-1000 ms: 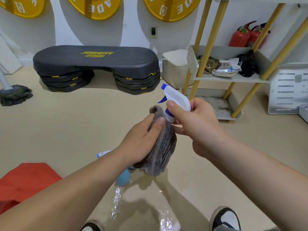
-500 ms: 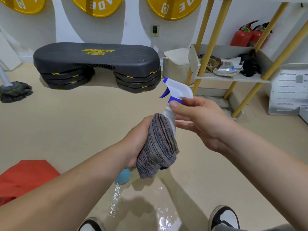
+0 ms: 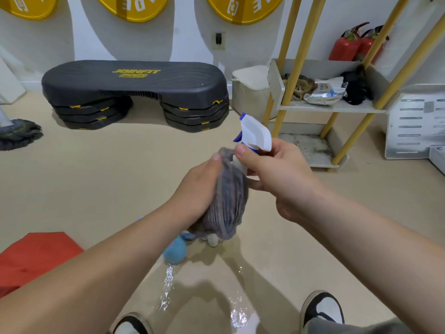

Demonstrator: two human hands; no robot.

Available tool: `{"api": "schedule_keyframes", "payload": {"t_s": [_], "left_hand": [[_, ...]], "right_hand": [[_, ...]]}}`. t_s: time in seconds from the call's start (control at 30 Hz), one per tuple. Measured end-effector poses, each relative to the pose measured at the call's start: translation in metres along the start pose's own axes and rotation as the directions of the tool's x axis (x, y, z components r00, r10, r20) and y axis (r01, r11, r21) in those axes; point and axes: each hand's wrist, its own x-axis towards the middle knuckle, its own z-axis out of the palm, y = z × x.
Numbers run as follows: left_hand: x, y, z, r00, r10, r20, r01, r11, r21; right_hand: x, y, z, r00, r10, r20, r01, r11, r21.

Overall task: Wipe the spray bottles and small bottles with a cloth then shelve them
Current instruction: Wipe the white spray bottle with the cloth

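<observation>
Grey cloth (image 3: 227, 201) in left hand (image 3: 197, 189) wraps spray bottle (image 3: 255, 133), right hand (image 3: 277, 174) gripping neck

Wide head cam aimed fwd/down at floor (image 3: 115, 179).

Three yellow discs (image 3: 134, 8), two red fire extinguishers (image 3: 344, 48) and two shoes (image 3: 322, 309) are visible. There is one white-headed spray bottle (image 3: 256, 135), one grey cloth (image 3: 227, 201) and one step platform (image 3: 134, 85).

A white wall (image 3: 187, 32) carries 3 yellow discs (image 3: 134, 8) above a beige floor (image 3: 108, 179) with a shiny wet patch (image 3: 168, 288). A black step platform (image 3: 134, 85) stands by the wall. To its right is a shelf (image 3: 332, 108) on yellow poles, with 2 red fire extinguishers (image 3: 344, 48) behind.
</observation>
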Motion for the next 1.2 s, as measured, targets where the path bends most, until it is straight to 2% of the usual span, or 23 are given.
{"api": "schedule_keyframes", "payload": {"t_s": [0.07,0.13,0.17,0.2,0.23,0.27,0.3,0.33,0.37,0.43,0.5,0.57,0.6,0.63,0.7,0.77,0.87,0.97,1.1,1.13,1.2], "left_hand": [[0.0,-0.002,-0.004,0.94,-0.329,0.091,0.34,0.927,-0.156],[-0.004,-0.001,0.001,0.883,-0.429,0.192,0.465,0.857,-0.222],[-0.007,0.003,0.006,0.894,-0.411,0.178,0.444,0.867,-0.227],[-0.01,0.006,0.01,0.934,-0.341,0.105,0.355,0.919,-0.17],[-0.012,0.007,0.012,0.982,-0.191,0.004,0.191,0.981,-0.034],[-0.015,0.007,0.014,0.997,0.031,-0.077,-0.02,0.99,0.139],[-0.018,0.006,0.013,0.97,0.228,-0.085,-0.197,0.94,0.277],[-0.019,0.005,0.011,0.943,0.33,-0.051,-0.295,0.894,0.337],[-0.019,0.003,0.007,0.934,0.358,-0.012,-0.332,0.878,0.345],[-0.012,-0.004,0.002,0.96,0.281,0.011,-0.273,0.921,0.278],[-0.001,-0.008,-0.002,0.999,0.049,-0.02,-0.046,0.989,0.141],[0.006,-0.015,-0.008,0.971,-0.236,-0.022,0.237,0.971,0.021],[0.007,-0.02,-0.011,0.967,-0.254,-0.011,0.255,0.966,0.038],[0.007,-0.024,-0.016,0.983,-0.184,-0.01,0.184,0.974,0.134],[0.003,-0.021,-0.021,0.997,0.057,-0.057,-0.034,0.941,0.337],[-0.001,-0.011,-0.025,0.979,0.172,-0.107,-0.134,0.946,0.295],[-0.003,0.004,-0.028,0.973,0.153,-0.171,-0.137,0.985,0.1],[-0.006,0.019,-0.032,0.971,0.119,-0.207,-0.115,0.993,0.029],[-0.01,0.029,-0.032,0.952,0.161,-0.261,-0.181,0.982,-0.055],[-0.012,0.029,-0.028,0.96,0.141,-0.242,-0.169,0.98,-0.102],[-0.015,0.029,-0.016,0.992,0.055,-0.117,-0.087,0.954,-0.286]], "right_hand": [[0.003,-0.003,-0.004,1.0,-0.003,-0.029,0.003,1.0,0.009],[0.006,-0.004,-0.007,0.999,-0.001,-0.035,0.002,1.0,0.02],[0.007,-0.004,-0.008,0.999,0.002,-0.04,-0.001,1.0,0.027],[0.008,-0.003,-0.01,0.999,0.005,-0.038,-0.004,0.999,0.033],[0.007,-0.002,-0.009,1.0,0.007,-0.026,-0.006,0.999,0.037],[0.006,0.0,-0.007,1.0,0.007,-0.005,-0.007,0.999,0.032],[0.004,0.003,-0.004,1.0,0.002,0.021,-0.003,1.0,0.017],[0.002,0.005,-0.001,0.999,-0.003,0.042,0.003,1.0,0.0],[0.001,0.007,0.002,0.999,-0.009,0.05,0.01,1.0,-0.011],[0.001,0.008,0.005,0.999,-0.018,0.039,0.019,1.0,-0.014],[0.003,0.008,0.004,1.0,-0.011,0.005,0.011,1.0,-0.01],[0.006,0.007,0.0,1.0,0.011,-0.006,-0.01,1.0,0.001],[0.007,0.006,-0.003,1.0,0.024,0.015,-0.024,1.0,0.01],[0.008,0.006,-0.007,0.998,0.042,0.047,-0.043,0.999,0.02],[0.008,0.003,-0.015,0.988,0.091,0.122,-0.096,0.995,0.04],[0.009,0.003,-0.023,0.977,0.131,0.17,-0.143,0.988,0.063],[0.01,0.005,-0.026,0.966,0.15,0.21,-0.17,0.982,0.079],[0.012,0.004,-0.024,0.96,0.152,0.234,-0.175,0.981,0.081],[0.013,0.005,-0.02,0.959,0.149,0.242,-0.177,0.979,0.098],[0.013,0.006,-0.017,0.957,0.144,0.252,-0.168,0.983,0.076],[0.009,0.008,-0.01,0.954,0.118,0.275,-0.131,0.991,0.027]]}}
